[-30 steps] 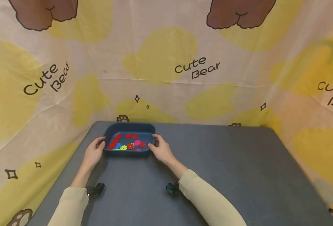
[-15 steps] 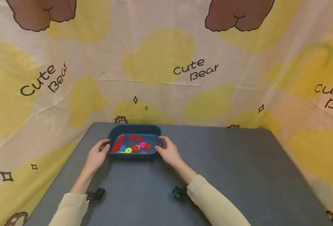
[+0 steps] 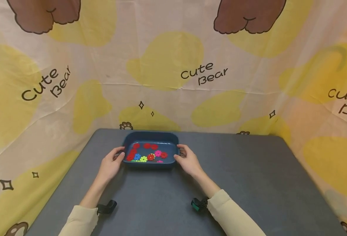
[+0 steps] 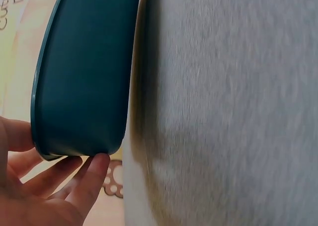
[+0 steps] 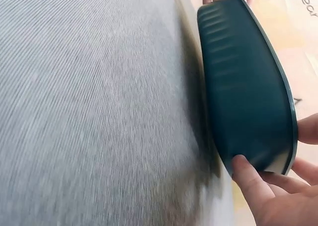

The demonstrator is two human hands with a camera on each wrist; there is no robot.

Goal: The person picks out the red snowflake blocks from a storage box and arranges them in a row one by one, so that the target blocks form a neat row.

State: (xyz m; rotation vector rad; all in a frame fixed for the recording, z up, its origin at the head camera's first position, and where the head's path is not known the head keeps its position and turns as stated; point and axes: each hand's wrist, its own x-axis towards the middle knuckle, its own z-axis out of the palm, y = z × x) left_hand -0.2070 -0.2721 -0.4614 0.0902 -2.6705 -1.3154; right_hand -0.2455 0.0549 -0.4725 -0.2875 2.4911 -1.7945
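Note:
A dark blue rectangular plastic bin (image 3: 150, 165) sits near the far edge of the grey table, close over its surface. Inside lie several small flower-shaped plastic discs (image 3: 143, 159) in red, blue, yellow-green and pink. My left hand (image 3: 111, 165) grips the bin's left end, thumb at the rim and fingers along the outer wall. At the opposite end, my right hand (image 3: 190, 163) holds the bin the same way. Both wrist views show the bin's outer side wall (image 4: 89, 72), fingertips against its lower corner; the discs are hidden there.
The grey table (image 3: 250, 183) extends to the right and toward me. A printed cloth (image 3: 173, 65) with yellow patches and "Cute Bear" lettering hangs behind the table and at both sides. Black wrist devices (image 3: 107, 207) are strapped at both sleeves.
Both hands have carried the bin to the right along the far part of the table, with the discs inside it. The grip on each end stays the same.

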